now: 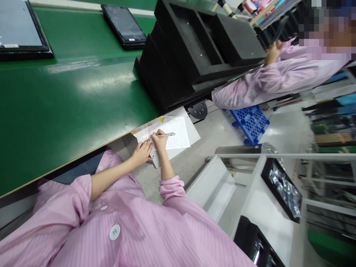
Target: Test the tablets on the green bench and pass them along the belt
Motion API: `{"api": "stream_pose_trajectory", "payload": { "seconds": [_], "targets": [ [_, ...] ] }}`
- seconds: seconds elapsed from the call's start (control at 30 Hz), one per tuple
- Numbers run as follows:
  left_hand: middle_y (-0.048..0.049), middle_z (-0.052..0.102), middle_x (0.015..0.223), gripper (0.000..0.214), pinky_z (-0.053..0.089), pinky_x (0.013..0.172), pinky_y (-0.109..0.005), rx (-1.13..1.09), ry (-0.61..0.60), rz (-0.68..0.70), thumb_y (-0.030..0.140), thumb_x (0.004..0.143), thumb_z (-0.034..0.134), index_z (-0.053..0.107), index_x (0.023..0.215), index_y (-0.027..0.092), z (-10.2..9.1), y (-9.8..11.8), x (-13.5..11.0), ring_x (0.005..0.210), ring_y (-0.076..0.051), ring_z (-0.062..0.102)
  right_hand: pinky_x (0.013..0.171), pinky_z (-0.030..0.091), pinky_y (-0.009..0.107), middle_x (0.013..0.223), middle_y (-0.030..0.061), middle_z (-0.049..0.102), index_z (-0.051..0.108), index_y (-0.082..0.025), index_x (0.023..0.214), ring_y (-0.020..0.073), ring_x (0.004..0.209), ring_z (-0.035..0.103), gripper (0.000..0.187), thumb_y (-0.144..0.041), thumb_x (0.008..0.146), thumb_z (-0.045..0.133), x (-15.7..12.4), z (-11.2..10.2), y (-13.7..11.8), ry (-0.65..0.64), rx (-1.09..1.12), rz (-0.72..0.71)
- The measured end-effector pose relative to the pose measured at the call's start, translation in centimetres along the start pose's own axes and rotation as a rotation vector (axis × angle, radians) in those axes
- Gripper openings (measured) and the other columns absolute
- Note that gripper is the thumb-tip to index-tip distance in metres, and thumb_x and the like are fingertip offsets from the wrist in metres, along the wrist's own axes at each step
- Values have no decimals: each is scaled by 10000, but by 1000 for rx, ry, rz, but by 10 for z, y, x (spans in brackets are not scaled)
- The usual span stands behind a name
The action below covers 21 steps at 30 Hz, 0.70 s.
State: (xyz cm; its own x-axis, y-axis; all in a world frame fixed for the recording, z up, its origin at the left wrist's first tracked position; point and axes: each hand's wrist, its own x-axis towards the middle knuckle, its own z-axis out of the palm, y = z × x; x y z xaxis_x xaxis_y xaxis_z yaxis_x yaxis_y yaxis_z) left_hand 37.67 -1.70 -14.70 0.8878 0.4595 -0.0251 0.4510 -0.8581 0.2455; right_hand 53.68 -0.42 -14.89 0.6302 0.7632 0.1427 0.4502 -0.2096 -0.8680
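A: Your right hand (160, 142) is closed around a slim pen (169, 134), with the fingers pinching it over the printed form (179, 129).

B: Is the tip on the paper?

A: Can't tell; your fingers hide that end. The form lies on a pale board (192, 136), just outside the near edge of your green worktop (69, 104), with a small yellow mark (161, 119) at the side of the sheet next to that edge.

B: And your left hand (143, 151)?

A: Open, palm down, fingers stretched over the left end of the form and nearly touching your right hand. Your thumb is by the near corner of the board.

B: What stands on your worktop?

A: A stack of black foam trays (172, 63) toward its right end, reaching the near edge, the top one with rectangular recesses. Along the far edge lie two flat screen units: a larger screen (18, 26) by the far left corner of the part in view, and a smaller screen (122, 24) close to the stack.

B: Anyone near you?

A: Past the stack, a co-worker's pink sleeve (250, 83). On the floor beyond your board, a blue plastic pallet (251, 122).
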Motion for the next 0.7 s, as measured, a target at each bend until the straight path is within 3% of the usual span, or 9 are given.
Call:
{"api": "stream_pose_trajectory", "payload": {
  "seconds": [0.27,0.43,0.53,0.6,0.7],
  "targets": [
    [-250,284,1611,745,250,1168,-429,-10,5,2,449,944,578,358,1530,46,0,0,1,1475,-322,322,533,304,263,507,-72,352,323,-248,545,107,531,341,313,-277,675,606,2,-1,4,-25,54,41],
    [-249,278,1612,740,260,1166,-431,-34,-9,-4,416,929,598,362,1535,63,-4,0,0,1475,-329,330,430,269,247,437,-98,315,309,-268,609,96,408,287,365,-463,788,561,20,-30,19,-1,125,119],
    [-245,275,1614,737,263,1166,-433,-31,-5,-1,392,924,607,360,1536,65,-4,-1,0,1475,-323,335,425,320,245,450,-87,427,388,-260,635,101,396,365,387,-512,723,669,26,-47,27,-24,140,138],
    [-245,266,1616,728,262,1167,-435,-29,1,0,380,927,604,362,1534,60,-3,-2,-1,1477,-321,333,455,373,257,469,-65,498,434,-250,625,113,414,433,387,-498,685,725,24,-52,29,-46,134,137],
    [-252,263,1614,723,266,1166,-439,-37,8,-1,371,929,608,365,1531,54,-1,-3,-1,1477,-324,334,476,374,263,442,-55,491,421,-248,573,116,417,434,383,-480,746,671,18,-51,30,-33,108,126]
  ]
}}
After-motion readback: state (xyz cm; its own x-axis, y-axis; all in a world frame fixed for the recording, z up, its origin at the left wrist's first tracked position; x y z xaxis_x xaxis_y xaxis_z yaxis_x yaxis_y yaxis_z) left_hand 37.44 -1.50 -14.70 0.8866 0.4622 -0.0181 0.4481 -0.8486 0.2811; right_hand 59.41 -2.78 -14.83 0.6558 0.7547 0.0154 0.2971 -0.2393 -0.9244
